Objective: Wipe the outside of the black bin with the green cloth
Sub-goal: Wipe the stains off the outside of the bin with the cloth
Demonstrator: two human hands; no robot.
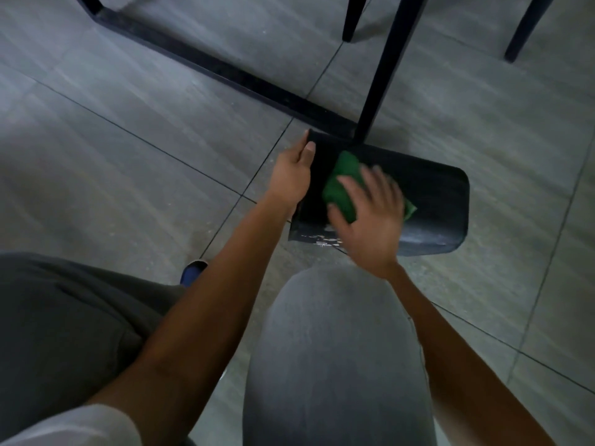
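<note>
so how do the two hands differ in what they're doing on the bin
The left hand grips the black bin at its edge, bare; the right hand lies flat on the bin's side, fingers spread, pressing the green cloth. The right hand is motion-blurred, the left sharp. Both touch the bin.

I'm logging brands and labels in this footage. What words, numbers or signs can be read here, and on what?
No text can be read in this picture.
Black bin: pale flecks near its lower edge look like scuffs or residue, not letters; too blurred to tell more.
Green cloth, under the right hand: no print visible.
Left hand holds the bin's end; nothing written there.
</note>
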